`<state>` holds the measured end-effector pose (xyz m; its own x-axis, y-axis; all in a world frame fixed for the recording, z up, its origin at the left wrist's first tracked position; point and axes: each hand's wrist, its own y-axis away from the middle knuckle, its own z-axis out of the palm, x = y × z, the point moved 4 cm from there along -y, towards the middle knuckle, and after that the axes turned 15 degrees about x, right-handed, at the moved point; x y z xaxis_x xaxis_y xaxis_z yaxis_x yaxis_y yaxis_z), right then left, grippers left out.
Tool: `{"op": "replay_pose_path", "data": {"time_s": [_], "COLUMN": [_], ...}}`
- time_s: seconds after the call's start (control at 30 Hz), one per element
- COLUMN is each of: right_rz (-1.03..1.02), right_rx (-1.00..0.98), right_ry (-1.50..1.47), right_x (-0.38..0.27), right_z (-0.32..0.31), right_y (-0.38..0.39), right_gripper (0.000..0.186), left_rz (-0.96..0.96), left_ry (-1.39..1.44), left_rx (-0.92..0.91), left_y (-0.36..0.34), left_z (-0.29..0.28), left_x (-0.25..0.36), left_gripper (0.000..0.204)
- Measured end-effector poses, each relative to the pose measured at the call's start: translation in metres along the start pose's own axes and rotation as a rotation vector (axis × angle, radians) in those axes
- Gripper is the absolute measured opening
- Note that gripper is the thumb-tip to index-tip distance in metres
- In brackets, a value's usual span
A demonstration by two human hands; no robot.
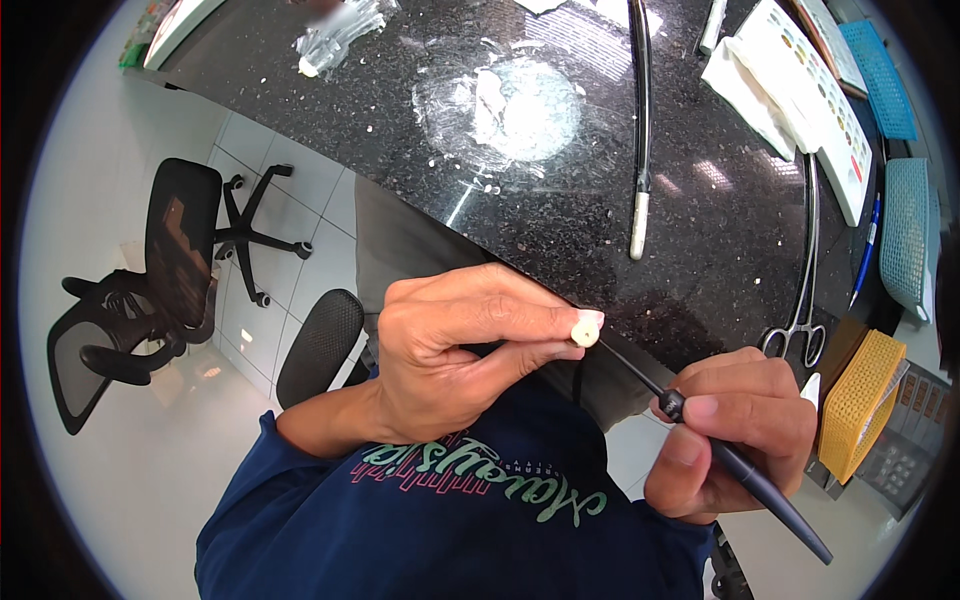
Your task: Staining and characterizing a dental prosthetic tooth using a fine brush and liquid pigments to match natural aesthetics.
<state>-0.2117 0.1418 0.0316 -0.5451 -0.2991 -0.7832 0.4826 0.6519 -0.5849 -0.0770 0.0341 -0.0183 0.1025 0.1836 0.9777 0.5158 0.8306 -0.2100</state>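
My left hand pinches a small cream-coloured, tooth-like piece between thumb and forefinger, just off the near edge of the table. A small dark spot shows on the piece's face. My right hand is closed like a pen grip around a slim tool with a tapered dark handle and a thin black shaft. The shaft's tip reaches the right side of the piece; whether it ends in bristles or a point is too small to tell.
On the speckled black table lie white powder, a long black rod with a white end, scissor-handled forceps, a white cloth and a colour-dotted palette. A yellow basket stands right; an office chair is left.
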Motion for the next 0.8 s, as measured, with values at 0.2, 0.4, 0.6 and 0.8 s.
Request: {"op": "replay_pose_path", "data": {"time_s": [0.2,0.4,0.6,0.8], "right_rz": [0.129,0.131,0.177,0.161], "right_rx": [0.156,0.094,0.099,0.017], "right_ry": [-0.131,-0.039,-0.042,-0.039], "right_x": [0.002,0.000,-0.001,0.000], "right_z": [-0.008,-0.008,-0.004,-0.005], "right_y": [0.004,0.002,0.000,-0.003], "right_gripper": [0.025,0.025,0.025,0.030], "left_rz": [-0.236,-0.315,-0.281,-0.260], "left_ry": [0.146,0.245,0.224,0.208], "left_rx": [0.016,0.049,0.040,0.028], "left_y": [0.005,0.008,0.008,0.007], "left_z": [0.000,0.001,0.001,0.000], "left_x": [-0.008,-0.010,-0.011,-0.012], "left_gripper": [0.012,0.012,0.012,0.013]}}
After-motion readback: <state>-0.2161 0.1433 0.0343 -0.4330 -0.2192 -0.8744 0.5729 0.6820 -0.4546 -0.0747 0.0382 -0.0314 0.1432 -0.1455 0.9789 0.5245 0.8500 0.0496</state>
